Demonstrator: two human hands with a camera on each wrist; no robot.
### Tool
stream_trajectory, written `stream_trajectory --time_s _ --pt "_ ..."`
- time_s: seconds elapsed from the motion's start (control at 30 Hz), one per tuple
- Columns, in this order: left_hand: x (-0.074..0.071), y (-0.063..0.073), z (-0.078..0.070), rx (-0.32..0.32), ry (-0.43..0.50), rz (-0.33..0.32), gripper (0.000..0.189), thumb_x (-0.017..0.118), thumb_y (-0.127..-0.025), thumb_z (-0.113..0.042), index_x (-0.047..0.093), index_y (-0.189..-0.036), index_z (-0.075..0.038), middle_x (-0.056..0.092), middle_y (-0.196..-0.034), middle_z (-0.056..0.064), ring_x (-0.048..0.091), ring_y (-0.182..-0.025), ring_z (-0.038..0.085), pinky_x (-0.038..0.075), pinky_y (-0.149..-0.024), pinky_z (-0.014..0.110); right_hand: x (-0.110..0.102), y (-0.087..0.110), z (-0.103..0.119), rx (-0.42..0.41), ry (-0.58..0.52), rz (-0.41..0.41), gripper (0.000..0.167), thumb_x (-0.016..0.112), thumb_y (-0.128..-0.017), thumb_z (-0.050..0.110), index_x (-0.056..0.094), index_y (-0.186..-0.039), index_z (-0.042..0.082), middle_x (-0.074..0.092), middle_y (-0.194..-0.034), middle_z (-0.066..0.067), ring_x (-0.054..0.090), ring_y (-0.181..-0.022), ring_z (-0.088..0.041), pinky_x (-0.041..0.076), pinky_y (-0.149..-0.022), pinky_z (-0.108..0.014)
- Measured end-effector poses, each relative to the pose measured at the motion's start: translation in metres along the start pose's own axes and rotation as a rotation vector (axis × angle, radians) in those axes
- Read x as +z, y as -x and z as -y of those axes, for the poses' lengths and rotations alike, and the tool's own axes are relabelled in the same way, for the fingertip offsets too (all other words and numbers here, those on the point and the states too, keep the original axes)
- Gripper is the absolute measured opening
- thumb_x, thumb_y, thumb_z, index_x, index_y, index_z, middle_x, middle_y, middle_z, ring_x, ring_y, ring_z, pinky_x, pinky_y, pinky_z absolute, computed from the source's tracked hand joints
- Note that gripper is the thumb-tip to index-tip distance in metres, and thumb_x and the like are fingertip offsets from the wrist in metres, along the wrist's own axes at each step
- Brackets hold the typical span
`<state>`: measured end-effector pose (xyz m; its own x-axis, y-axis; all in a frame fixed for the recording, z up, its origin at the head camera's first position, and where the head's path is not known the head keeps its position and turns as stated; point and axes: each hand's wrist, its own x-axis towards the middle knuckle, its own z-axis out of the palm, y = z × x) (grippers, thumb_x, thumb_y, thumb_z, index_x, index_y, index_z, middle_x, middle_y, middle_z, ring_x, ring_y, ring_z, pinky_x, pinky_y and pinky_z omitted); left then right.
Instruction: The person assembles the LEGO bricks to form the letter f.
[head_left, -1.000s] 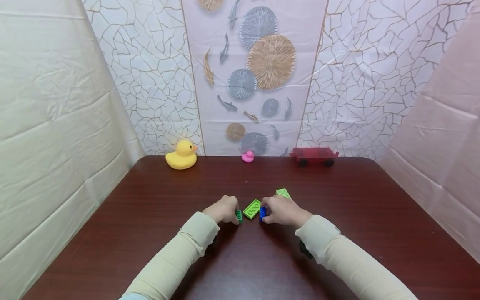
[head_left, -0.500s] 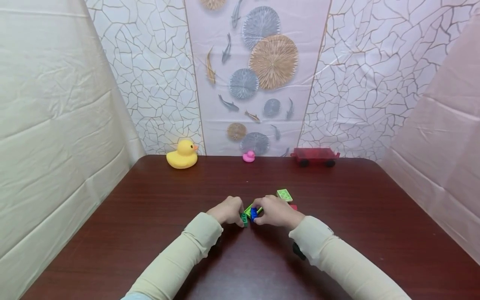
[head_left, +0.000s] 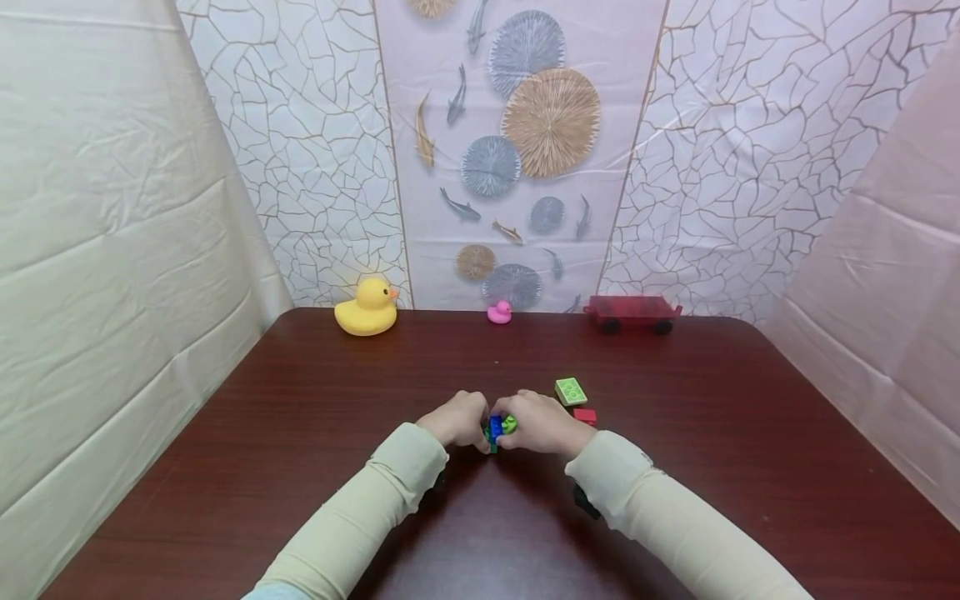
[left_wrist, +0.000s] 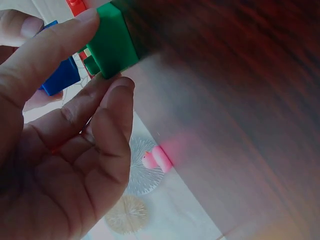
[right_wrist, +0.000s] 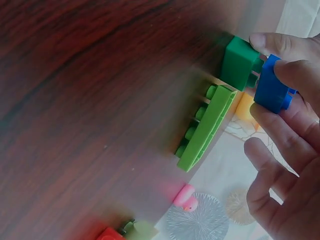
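Note:
Between thumb and fingers, my left hand [head_left: 459,418] pinches a green toy building block [left_wrist: 114,42] low over the brown table. Its studs face the blue building block [right_wrist: 272,89], which my right hand [head_left: 542,423] pinches by its sides. In the right wrist view the blue block sits tight against those studs; whether they are pressed together I cannot tell. Just behind both blocks, a lime-green flat block [right_wrist: 206,129] lies with its studs down on the table. In the head view, my fingers partly cover the blocks.
To the right of my right hand lie a pale green block [head_left: 571,392] and a red block [head_left: 585,416]. Along the table's far edge stand a yellow duck [head_left: 366,308], a small pink duck [head_left: 499,312] and a red toy wagon [head_left: 632,313].
My right hand has moved left with the blue block, over the lime block, up to the green one. The left hand has shifted slightly right. The red block has come into sight.

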<state>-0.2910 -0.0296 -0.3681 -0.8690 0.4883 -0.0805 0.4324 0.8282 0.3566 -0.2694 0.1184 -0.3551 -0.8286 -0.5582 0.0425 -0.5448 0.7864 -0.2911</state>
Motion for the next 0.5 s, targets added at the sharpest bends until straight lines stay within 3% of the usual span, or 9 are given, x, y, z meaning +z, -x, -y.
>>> stream_trajectory --time_s 0.5 --pt "-0.0023 -0.001 0.003 -0.018 0.046 0.027 0.027 0.082 -0.055 -0.015 0.059 -0.068 -0.009 0.054 -0.059 -0.003 0.047 -0.057 0.01 0.041 -0.052 0.023 0.0014 -0.0083 0.0033 -0.006 0.033 0.018 0.027 0.07 -0.073 0.026 0.062 -0.094 0.013 0.057 -0.083 0.001 0.046 -0.078 -0.016 0.041 -0.064 -0.033"
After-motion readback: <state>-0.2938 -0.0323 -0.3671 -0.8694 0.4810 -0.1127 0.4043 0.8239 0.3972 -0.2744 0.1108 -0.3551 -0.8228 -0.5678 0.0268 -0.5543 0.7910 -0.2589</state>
